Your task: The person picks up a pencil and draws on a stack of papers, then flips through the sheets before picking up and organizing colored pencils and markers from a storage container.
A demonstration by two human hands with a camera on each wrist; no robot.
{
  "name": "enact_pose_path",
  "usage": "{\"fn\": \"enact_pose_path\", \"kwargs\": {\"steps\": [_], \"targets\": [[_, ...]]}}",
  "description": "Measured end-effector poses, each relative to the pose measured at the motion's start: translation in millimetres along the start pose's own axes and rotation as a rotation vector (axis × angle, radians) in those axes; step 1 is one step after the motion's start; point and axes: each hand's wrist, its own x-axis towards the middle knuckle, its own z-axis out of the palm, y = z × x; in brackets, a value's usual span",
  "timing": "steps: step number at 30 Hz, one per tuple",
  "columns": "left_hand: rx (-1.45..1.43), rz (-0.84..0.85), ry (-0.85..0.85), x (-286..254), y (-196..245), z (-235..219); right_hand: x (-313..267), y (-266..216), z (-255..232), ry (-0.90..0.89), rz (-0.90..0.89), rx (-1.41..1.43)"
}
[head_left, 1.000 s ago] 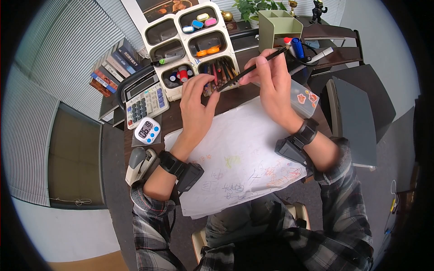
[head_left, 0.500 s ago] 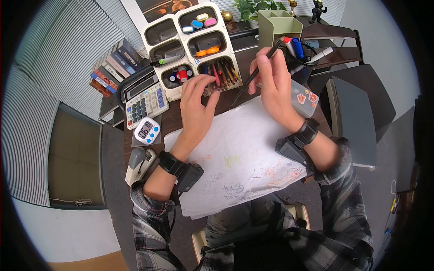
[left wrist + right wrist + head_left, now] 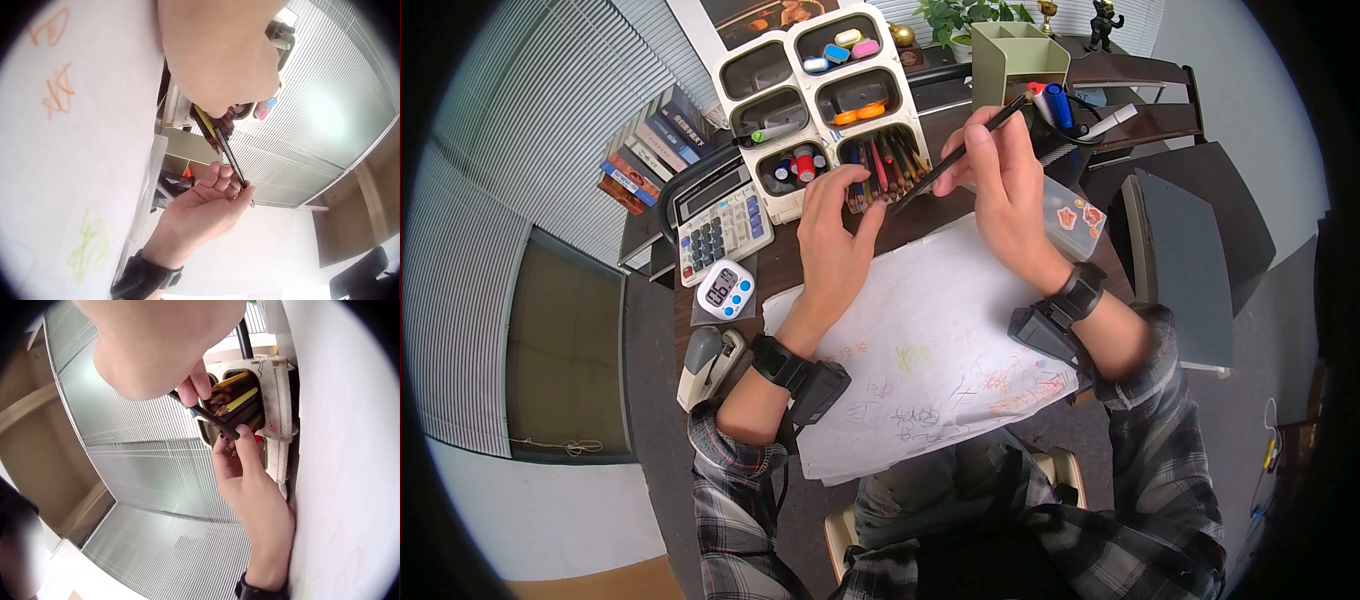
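My right hand (image 3: 1005,185) pinches a long black pencil (image 3: 922,188) between thumb and fingers, tilted with its lower end toward my left hand. My left hand (image 3: 835,240) sits at the front of the pencil compartment, fingers bent and thumb apart from them. In the right wrist view, the pencil's end overlaps the left thumb (image 3: 245,440). Behind the hands, several colored pencils (image 3: 883,165) stand in the front right compartment of a white organizer (image 3: 810,95). Under both forearms lies a large white paper (image 3: 920,290) with colored scribbles.
Left of the organizer are a calculator (image 3: 715,235), a white timer (image 3: 726,290) and a stapler (image 3: 708,365). On the right stand a green holder (image 3: 1018,60), a blue marker (image 3: 1057,105) and a clear case with stickers (image 3: 1070,215). Books (image 3: 662,140) stand at the far left.
The black pencil's lower end swung right, away from the left hand, then came back left beside the left fingertips. The left hand has stayed nearly in place.
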Motion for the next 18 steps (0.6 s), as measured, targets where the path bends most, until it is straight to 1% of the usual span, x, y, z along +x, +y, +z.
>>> {"fn": "enact_pose_path", "kwargs": {"steps": [2, 12, 14, 15, 17, 18], "targets": [[-0.091, -0.039, 0.041, -0.4, -0.2, 1.2, -0.4, -1.5, -1.5, -0.018, 0.012, -0.009], [-0.02, 0.019, 0.036, -0.4, -3.5, 1.1, -0.5, 1.1, -2.6, -0.024, 0.027, 0.007], [-0.109, -0.051, 0.057, -0.4, -2.0, 1.9, -0.4, -1.6, -0.6, -0.008, 0.041, 0.06], [-0.109, -0.051, 0.057, -0.6, -1.5, 1.7, -0.4, -2.6, 0.3, 0.008, 0.055, 0.112], [-0.107, -0.105, 0.044, -1.3, -0.2, 0.9, 0.1, -2.0, 0.6, 0.015, 0.047, 0.132], [-0.107, -0.105, 0.043, -1.2, 0.6, 0.8, 0.3, -1.7, 0.8, 0.021, 0.038, 0.152]]}}
